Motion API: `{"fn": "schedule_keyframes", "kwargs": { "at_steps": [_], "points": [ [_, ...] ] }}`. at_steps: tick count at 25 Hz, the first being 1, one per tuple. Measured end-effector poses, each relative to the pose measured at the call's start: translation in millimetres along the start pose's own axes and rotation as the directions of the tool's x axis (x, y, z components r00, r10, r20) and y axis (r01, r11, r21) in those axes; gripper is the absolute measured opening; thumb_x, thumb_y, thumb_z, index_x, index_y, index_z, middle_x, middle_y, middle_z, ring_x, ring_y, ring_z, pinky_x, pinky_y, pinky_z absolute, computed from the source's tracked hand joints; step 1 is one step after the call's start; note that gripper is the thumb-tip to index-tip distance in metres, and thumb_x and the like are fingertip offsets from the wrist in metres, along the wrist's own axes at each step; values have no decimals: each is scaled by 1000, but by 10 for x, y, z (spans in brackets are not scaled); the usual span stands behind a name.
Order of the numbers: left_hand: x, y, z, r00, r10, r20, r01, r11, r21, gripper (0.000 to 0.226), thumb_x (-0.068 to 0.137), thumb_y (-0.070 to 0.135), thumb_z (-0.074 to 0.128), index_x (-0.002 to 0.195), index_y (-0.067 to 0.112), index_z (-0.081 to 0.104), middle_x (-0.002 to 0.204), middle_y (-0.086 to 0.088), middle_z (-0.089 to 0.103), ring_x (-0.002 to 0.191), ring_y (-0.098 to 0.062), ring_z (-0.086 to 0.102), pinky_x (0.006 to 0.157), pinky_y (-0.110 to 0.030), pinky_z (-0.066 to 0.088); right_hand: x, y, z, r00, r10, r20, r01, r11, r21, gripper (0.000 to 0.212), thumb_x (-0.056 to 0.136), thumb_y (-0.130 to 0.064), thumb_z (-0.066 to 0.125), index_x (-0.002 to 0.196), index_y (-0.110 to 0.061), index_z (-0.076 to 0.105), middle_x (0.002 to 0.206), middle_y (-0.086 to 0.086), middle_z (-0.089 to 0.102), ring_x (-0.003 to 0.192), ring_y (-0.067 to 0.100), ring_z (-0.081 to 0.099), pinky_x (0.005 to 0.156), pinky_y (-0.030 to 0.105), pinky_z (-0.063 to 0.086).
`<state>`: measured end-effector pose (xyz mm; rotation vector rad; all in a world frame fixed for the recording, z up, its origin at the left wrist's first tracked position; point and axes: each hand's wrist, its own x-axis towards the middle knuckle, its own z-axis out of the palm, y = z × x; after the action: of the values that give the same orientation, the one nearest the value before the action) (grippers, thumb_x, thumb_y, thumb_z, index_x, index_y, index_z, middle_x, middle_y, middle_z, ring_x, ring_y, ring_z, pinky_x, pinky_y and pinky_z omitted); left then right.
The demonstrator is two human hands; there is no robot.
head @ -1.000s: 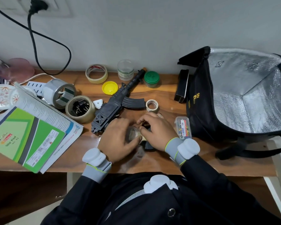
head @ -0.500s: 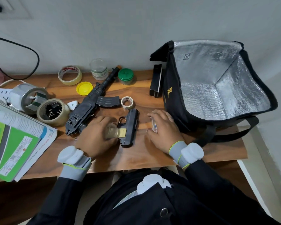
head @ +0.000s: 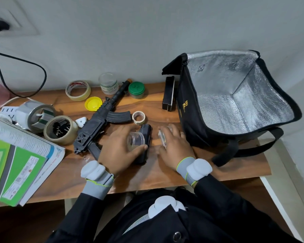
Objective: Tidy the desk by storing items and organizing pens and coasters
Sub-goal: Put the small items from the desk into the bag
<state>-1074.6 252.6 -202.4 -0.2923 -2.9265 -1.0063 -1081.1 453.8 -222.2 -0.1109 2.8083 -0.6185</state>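
My left hand (head: 118, 148) grips a small clear plastic jar (head: 135, 140) just above a black toy pistol (head: 145, 137) lying on the wooden desk (head: 147, 176). My right hand (head: 174, 146) curls round a small clear plastic box (head: 162, 137) at the desk surface, close to the open black insulated bag (head: 235, 102) with silver lining. A black toy rifle (head: 102, 120) lies diagonally left of my hands.
Tape rolls (head: 78, 90) (head: 138, 117) (head: 61, 129), a yellow lid (head: 93, 104), a clear jar (head: 108, 83), a green-lidded jar (head: 136, 89) and a black case (head: 168, 95) stand behind. Green notebooks (head: 16, 162) overhang the left front edge. A silver roll (head: 37, 114) sits left.
My hands separated: the left keeps the clear jar, the right moved right and took hold of the clear box. The toy pistol under them came into sight. The view shifted right.
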Motion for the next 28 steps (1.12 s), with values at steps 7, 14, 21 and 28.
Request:
{"fn": "schedule_keyframes", "kwargs": {
  "at_steps": [7,14,21,28],
  "points": [
    [516,397,-126,974,32,-223,-80,974,-210,44,83,49,67,120,27,55,115,12,57,106,-6,56,86,-23,44,-89,-360,-750,922,-103,-372,186,963,195,63,83,-25,62,142,-26,39,148,0,33,134,27,38,108,36,31],
    [1276,1469,41,928,309,-210,-355,904,-238,44,88,39,67,124,17,56,122,3,58,113,-11,54,87,-21,39,-132,59,-1622,803,66,-593,73,976,207,60,83,-22,61,140,-22,42,145,1,39,129,28,44,104,43,39],
    [1505,1801,523,889,458,11,-455,885,-100,46,85,39,71,124,22,57,124,2,54,111,-19,54,82,-26,39,-203,670,-1664,841,213,-498,-87,961,264,55,89,-23,58,141,-25,40,146,-1,36,122,29,49,96,43,44],
    [1380,1538,425,888,450,-97,-451,893,19,47,84,34,71,126,18,57,125,-1,55,120,-21,47,96,-23,31,-111,699,-1606,866,148,-478,-34,971,238,45,90,-26,56,135,-29,46,151,-4,32,130,24,42,95,35,40]
  ]
}}
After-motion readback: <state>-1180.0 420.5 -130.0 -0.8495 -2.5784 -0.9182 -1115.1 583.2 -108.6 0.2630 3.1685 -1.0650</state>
